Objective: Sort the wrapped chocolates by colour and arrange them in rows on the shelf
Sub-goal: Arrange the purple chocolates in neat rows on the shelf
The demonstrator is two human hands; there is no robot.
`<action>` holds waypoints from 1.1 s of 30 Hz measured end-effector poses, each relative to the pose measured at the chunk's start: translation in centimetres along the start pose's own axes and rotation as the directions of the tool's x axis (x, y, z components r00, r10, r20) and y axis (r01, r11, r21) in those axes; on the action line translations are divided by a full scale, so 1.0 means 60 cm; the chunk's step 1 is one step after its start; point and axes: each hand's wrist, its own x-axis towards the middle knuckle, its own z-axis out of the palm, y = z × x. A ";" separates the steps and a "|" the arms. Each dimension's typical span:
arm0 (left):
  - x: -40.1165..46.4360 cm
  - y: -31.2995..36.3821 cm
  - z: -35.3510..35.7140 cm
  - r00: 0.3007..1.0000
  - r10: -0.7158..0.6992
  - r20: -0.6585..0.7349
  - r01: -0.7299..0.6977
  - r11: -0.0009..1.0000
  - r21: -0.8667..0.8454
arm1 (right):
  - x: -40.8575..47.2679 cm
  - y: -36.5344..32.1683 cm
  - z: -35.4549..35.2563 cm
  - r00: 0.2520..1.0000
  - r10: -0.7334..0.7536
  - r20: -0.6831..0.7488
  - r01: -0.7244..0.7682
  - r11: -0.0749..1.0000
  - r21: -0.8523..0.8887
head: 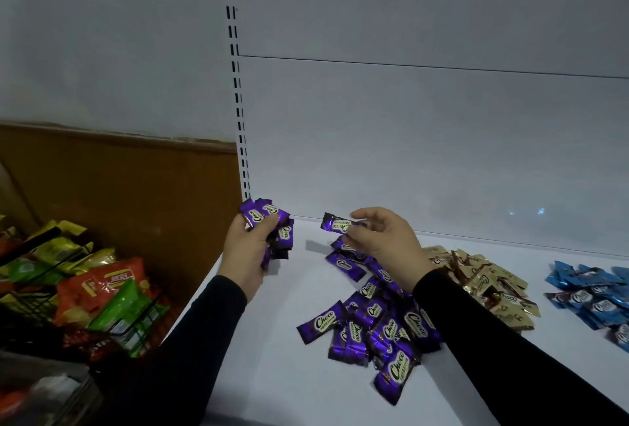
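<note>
You see: purple chocolates glossy foil wrap | gold chocolates shiny foil | blue chocolates glossy | shelf smooth matt white | sleeves matt black cloth

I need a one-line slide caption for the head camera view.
Left hand holds a purple chocolate stack; right hand pinches one purple bar.

- A pale grey-white back panel rises behind the white shelf, crossed by a thin horizontal seam high up.
- A slotted white upright with paired dark slots runs down the panel's left edge.
- Left of it, a plain pale wall sits above a brown wooden board.
- At lower left, a black wire rack holds yellow, green and orange snack packets.
- The light is dim and cool.
</note>
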 end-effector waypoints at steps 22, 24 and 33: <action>0.035 0.036 -0.053 0.968 0.100 -0.231 -0.109 0.994 -0.025 | 0.155 0.066 0.133 0.921 -0.143 0.362 0.389 0.317 -0.865; 0.036 0.035 -0.054 0.968 0.089 -0.233 -0.097 0.995 -0.026 | 0.132 0.061 0.133 0.840 -0.098 0.533 0.537 0.282 -0.795; 0.043 0.030 -0.066 0.955 0.070 -0.288 -0.084 0.996 -0.035 | 0.133 0.072 0.168 0.842 0.128 0.524 0.499 0.184 -0.847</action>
